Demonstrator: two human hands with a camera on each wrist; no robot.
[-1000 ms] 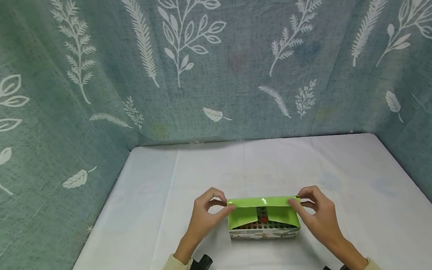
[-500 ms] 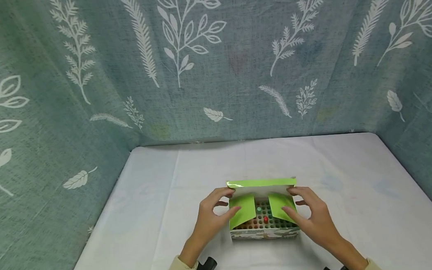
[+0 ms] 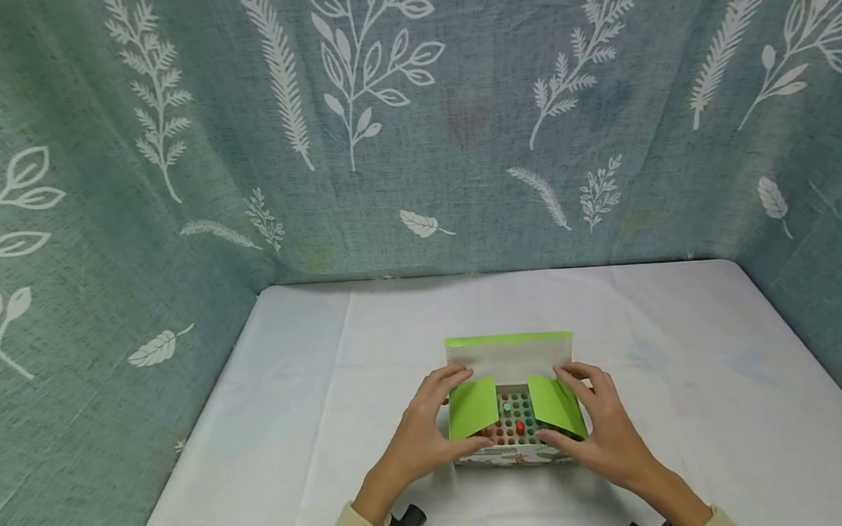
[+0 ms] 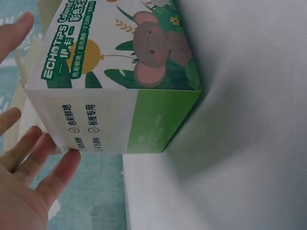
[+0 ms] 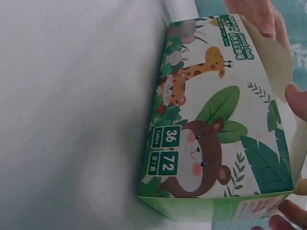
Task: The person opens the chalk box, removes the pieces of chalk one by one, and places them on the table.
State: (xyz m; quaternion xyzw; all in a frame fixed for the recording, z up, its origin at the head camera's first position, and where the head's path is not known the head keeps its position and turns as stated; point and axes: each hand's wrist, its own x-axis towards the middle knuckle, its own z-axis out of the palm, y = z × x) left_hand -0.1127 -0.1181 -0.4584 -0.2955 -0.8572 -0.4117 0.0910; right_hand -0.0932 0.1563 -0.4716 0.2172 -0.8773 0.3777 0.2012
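Note:
A chalk box (image 3: 508, 455) with cartoon animals and green trim stands on the table, its white-lined lid (image 3: 509, 356) raised at the back. Two green side flaps (image 3: 472, 409) slope up over the ends. Between them shows a holed grid with a red chalk (image 3: 520, 427) and a pale green chalk (image 3: 507, 408). My left hand (image 3: 426, 438) spans the left end, thumb near the front edge and fingers toward the lid. In the left wrist view its extended fingers (image 4: 61, 175) touch the box end. My right hand (image 3: 605, 437) spans the right end likewise, thumb near the right flap.
A white cloth covers the table (image 3: 330, 429). A teal leaf-print curtain (image 3: 475, 195) hangs behind and at both sides. Dark wrist devices (image 3: 406, 525) sit by the sleeves.
The lid has swung up and back from over the box, uncovering the grid and side flaps. Both thumbs have left the lid's edge and come down toward the box front.

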